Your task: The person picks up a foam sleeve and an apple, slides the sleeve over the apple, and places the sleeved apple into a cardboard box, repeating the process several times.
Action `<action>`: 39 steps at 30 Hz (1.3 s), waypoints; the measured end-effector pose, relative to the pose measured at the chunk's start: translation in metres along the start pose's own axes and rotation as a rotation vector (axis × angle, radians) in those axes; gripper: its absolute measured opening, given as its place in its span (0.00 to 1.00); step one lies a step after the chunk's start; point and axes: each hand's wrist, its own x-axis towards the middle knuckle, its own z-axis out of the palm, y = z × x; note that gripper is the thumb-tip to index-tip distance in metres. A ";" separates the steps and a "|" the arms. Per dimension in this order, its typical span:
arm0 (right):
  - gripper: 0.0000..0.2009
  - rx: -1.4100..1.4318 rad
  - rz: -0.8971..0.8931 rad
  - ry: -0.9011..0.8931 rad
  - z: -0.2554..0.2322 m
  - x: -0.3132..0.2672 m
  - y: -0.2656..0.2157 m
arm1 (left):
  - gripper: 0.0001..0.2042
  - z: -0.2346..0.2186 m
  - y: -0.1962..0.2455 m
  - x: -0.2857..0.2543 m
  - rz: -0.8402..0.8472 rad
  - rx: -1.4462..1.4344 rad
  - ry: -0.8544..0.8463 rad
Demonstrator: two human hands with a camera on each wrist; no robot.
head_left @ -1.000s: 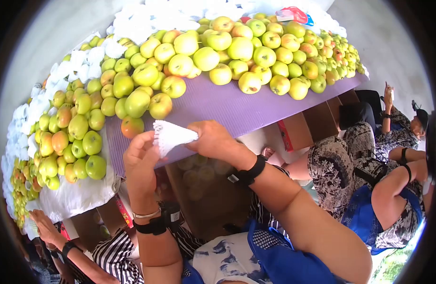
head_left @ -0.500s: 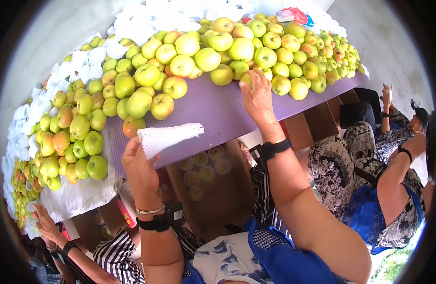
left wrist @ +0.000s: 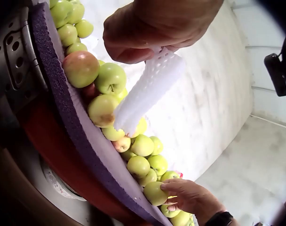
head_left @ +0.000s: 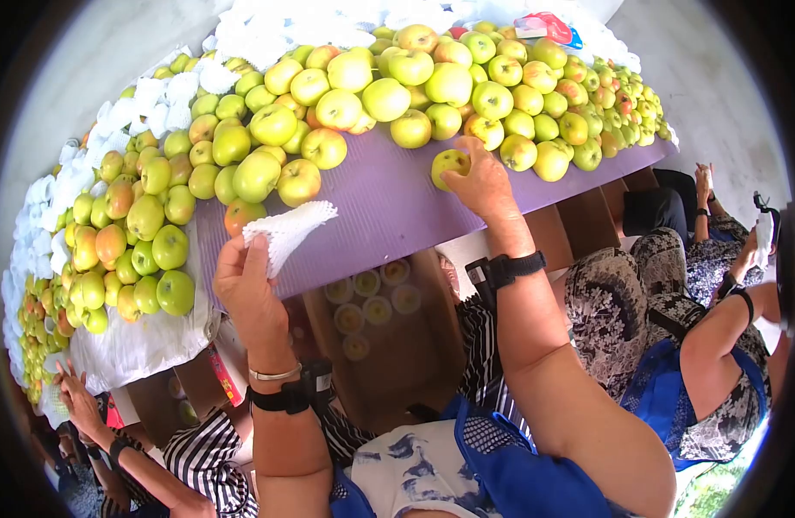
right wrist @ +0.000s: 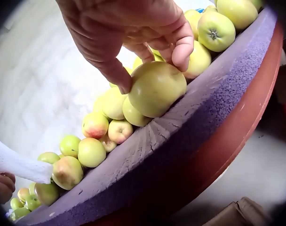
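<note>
My left hand [head_left: 254,302] pinches one end of a white foam fruit net [head_left: 290,235] between thumb and fingers. In the left wrist view the net [left wrist: 150,92] hangs down as a loose, flattened sleeve. Over the purple mat [head_left: 389,203], my right hand [head_left: 491,192] grips a yellow-green apple [head_left: 447,167]. The right wrist view shows thumb and fingertips on opposite sides of this apple [right wrist: 158,90], which sits low at the mat's padded edge. Several more apples [head_left: 346,108] are heaped just beyond both hands.
White foam nets [head_left: 285,34] pile up behind the apples. Below the table edge stands a cardboard box [head_left: 406,345] with several wrapped apples in it. A person [head_left: 700,345] sits to the right, and another person's hand [head_left: 80,401] is at the far left.
My right hand has left the net, reached out to the apples and taken one, drawing it slightly left onto the mat. The left hand keeps the net, now tilted more upward.
</note>
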 end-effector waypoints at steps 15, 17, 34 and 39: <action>0.30 -0.167 -0.054 -0.191 -0.015 -0.011 -0.005 | 0.06 -0.004 0.005 0.000 0.284 0.009 0.245; 0.33 -0.215 -0.045 -0.204 -0.014 -0.011 -0.004 | 0.05 -0.004 0.004 0.001 0.265 0.023 0.230; 0.33 1.712 -0.054 -0.692 -0.046 -0.050 -0.074 | 0.05 0.052 -0.005 -0.035 0.005 -0.003 -0.116; 0.35 1.562 -0.040 -0.758 -0.066 -0.074 -0.098 | 0.06 0.054 -0.004 -0.029 -0.002 -0.040 -0.055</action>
